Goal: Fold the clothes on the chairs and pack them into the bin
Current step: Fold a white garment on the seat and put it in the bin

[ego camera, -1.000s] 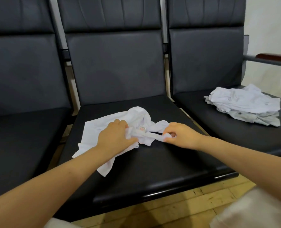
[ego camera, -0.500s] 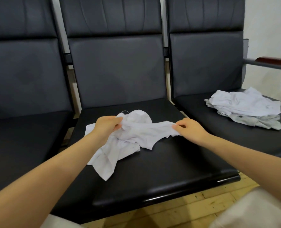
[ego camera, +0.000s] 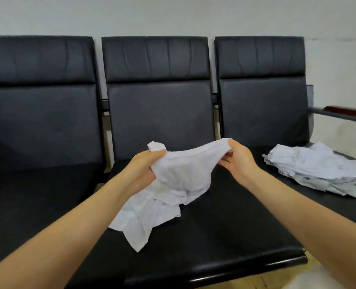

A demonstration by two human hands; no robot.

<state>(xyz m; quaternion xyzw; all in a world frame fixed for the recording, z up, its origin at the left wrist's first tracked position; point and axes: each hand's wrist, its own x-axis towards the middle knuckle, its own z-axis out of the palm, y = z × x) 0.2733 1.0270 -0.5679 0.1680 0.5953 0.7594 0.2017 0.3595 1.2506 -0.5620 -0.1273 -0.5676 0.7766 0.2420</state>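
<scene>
White cloth hangs between your hands: your left hand (ego camera: 143,163) grips one end of the white garment (ego camera: 179,180), your right hand (ego camera: 238,158) pinches the other end. Its lower part lies on the middle chair seat (ego camera: 225,226) below them. To the right of your right hand, a pile of clothes (ego camera: 314,165) rests on the next seat.
</scene>
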